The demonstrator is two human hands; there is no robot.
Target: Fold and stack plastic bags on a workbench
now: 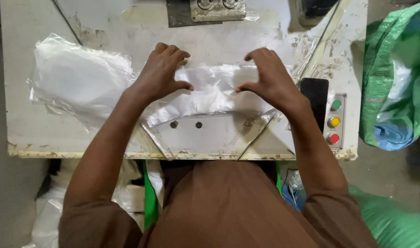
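Head view, looking down on a worn white bench [31,133] w/ chipped paint.

Left hand [160,73] at approx 10 o'clock from frame centre, palm down, fingers curled, thumb out toward 3 o'clock. Grip: fingertips pressing on the left edge of a stack of clear plastic bags [210,89]; thumb lies on top of it. Can't tell if anything is pinched underneath.

Right hand [269,78] at approx 1 o'clock, clawed, fingertips down on the right end of the same stack, thumb pointing to 9 o'clock. Grip: half open, pressing rather than closed round the plastic.

Stack sits between both hands, touching both, its bulk at 6 o'clock of the fingertips and spreading toward the bench's front edge, over a curved white plate w/ two bolts [198,131].

A second pile of loose plastic sheets [79,80] lies at 9 o'clock of left hand, just beside the wrist, flat on bench.

Metal block w/ bolt heads [216,10] at 12 o'clock, apart from the hands. Black pad [316,98] just at 3 o'clock of right wrist; beside it a control strip w/ green, yellow, red buttons [333,121]. Green woven sack [393,78] off bench at 3 o'clock.
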